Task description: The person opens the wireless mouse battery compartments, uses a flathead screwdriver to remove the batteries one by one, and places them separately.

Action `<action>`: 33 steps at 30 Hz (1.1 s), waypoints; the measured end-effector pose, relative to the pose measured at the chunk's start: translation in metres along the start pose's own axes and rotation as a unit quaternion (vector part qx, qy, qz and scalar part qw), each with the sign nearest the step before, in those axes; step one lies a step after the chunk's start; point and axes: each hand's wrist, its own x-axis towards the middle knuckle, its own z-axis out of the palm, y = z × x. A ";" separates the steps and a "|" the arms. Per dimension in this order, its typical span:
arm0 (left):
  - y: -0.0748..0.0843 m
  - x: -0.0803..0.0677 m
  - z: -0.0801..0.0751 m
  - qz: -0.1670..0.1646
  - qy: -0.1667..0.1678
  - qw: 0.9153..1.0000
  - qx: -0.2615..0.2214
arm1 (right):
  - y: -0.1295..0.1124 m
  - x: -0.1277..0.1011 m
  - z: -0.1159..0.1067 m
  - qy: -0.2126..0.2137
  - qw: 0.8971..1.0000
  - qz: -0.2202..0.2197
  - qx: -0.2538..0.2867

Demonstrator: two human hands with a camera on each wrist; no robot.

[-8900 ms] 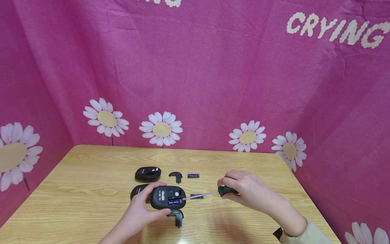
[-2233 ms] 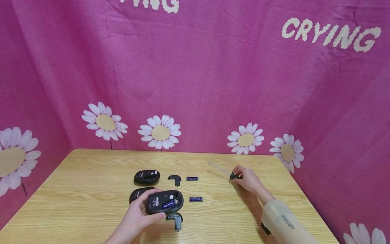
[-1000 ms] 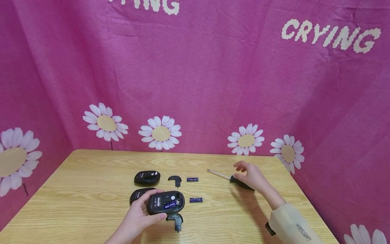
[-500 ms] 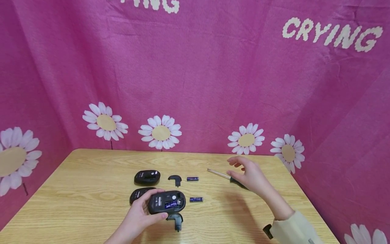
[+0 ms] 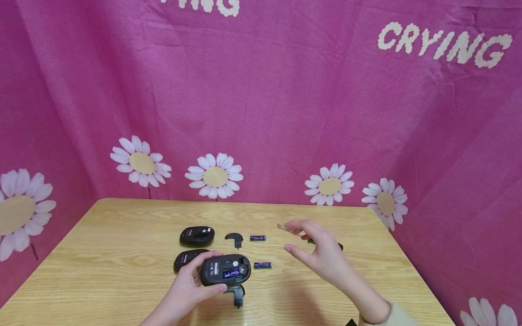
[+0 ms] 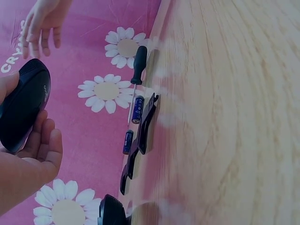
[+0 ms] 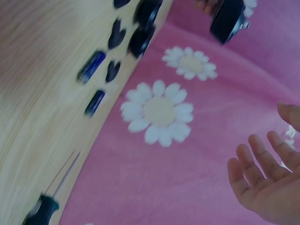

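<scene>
My left hand (image 5: 183,287) grips a black computer mouse (image 5: 211,270), underside up, above the table. Its battery bay is uncovered, with a blue battery (image 5: 231,273) lying slantwise in it. To the right, my right hand (image 5: 322,256) hovers with nothing in it, fingers spread and thumb apart. Behind that hand a screwdriver (image 7: 41,211) with a dark green handle lies on the table, partly hidden in the head view. In the left wrist view the mouse's rounded top shows between thumb and fingers.
Two more upturned mice, a far one (image 5: 197,235) and a nearer one (image 5: 185,259), lie on the wooden table (image 5: 102,271). Two loose batteries, one farther (image 5: 258,238) and one nearer (image 5: 263,265), lie beside a battery cover (image 5: 234,237). Another cover (image 5: 238,298) lies below the held mouse.
The right hand drew the screwdriver away from the mouse, laid it on the table at the right and let go. It has since moved left, fingers spread. The left hand still holds the mouse.
</scene>
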 end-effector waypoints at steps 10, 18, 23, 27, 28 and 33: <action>0.003 -0.001 0.004 0.009 0.002 1.000 0.021 | -0.031 -0.006 0.021 -0.024 0.998 -0.030 0.055; 0.003 -0.001 0.008 0.038 -0.012 0.999 0.027 | -0.038 -0.013 0.045 -0.060 0.996 -0.027 0.063; 0.003 -0.001 0.008 0.028 -0.010 0.999 0.034 | -0.038 -0.016 0.056 -0.068 0.996 -0.044 0.047; 0.004 0.000 0.009 0.016 -0.008 0.999 0.036 | -0.038 -0.017 0.061 -0.078 0.995 -0.040 0.038; 0.003 0.000 0.009 0.017 -0.008 0.999 0.037 | -0.038 -0.017 0.062 -0.080 0.995 -0.039 0.038; 0.001 -0.001 0.008 0.036 -0.014 0.998 0.042 | -0.038 -0.016 0.065 -0.078 0.995 -0.050 0.042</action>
